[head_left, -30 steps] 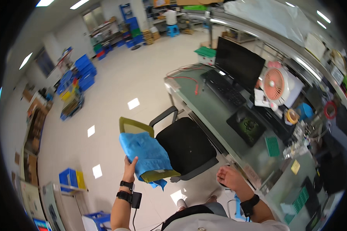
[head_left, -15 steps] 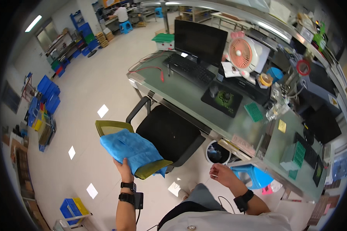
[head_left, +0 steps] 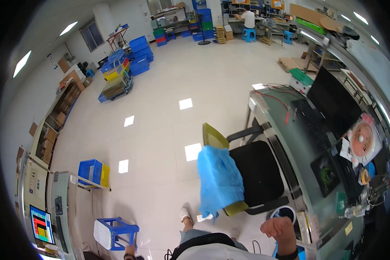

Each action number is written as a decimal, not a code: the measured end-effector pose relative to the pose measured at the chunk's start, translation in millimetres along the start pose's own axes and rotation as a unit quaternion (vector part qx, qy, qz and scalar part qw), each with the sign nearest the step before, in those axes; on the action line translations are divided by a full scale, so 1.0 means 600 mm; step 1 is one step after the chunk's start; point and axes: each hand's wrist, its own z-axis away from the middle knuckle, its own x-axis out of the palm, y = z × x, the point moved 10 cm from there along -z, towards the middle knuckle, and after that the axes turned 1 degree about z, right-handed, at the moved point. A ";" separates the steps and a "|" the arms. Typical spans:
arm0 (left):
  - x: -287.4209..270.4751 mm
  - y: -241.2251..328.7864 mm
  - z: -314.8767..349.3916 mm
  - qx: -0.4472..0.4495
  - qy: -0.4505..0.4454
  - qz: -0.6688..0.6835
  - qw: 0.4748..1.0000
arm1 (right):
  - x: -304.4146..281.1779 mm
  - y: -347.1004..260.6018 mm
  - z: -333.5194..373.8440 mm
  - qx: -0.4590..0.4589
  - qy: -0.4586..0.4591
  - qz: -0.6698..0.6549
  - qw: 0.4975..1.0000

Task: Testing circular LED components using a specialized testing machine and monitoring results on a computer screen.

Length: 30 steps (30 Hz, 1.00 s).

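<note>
At the lower edge, the left hand point(head_left: 130, 250) is showing too little to judge its grip, near one white-topped stool point(head_left: 104, 234); the right hand point(head_left: 278, 227) is hanging curled, apparently empty. Right of centre, one office chair point(head_left: 258, 171) is supporting one blue cloth point(head_left: 221, 175), its backrest point(head_left: 214, 136) presumably serving as hanger. Beyond, one worktop point(head_left: 294, 141) is carrying one monitor point(head_left: 333, 102) and one fan point(head_left: 363, 139).

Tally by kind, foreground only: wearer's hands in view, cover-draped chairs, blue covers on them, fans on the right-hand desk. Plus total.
Hands: 2 (left hand, right hand)
Draped chair: 1
Blue cover: 1
Desk fan: 1
Total: 5
</note>
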 end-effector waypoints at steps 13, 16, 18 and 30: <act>-0.299 -0.136 -0.434 0.174 0.279 0.130 0.935 | 0.316 0.216 -0.427 0.083 -0.007 -0.133 0.988; -0.649 -0.015 -0.551 0.176 0.230 0.503 0.814 | 0.346 0.234 -0.524 0.049 0.026 -0.117 0.992; -0.849 0.087 -0.533 0.312 0.187 0.504 0.783 | 0.341 0.246 -0.580 0.038 0.043 -0.127 0.990; -1.275 0.124 -0.519 0.454 0.038 0.548 0.701 | 0.352 0.336 -1.189 0.111 -0.124 -0.095 0.982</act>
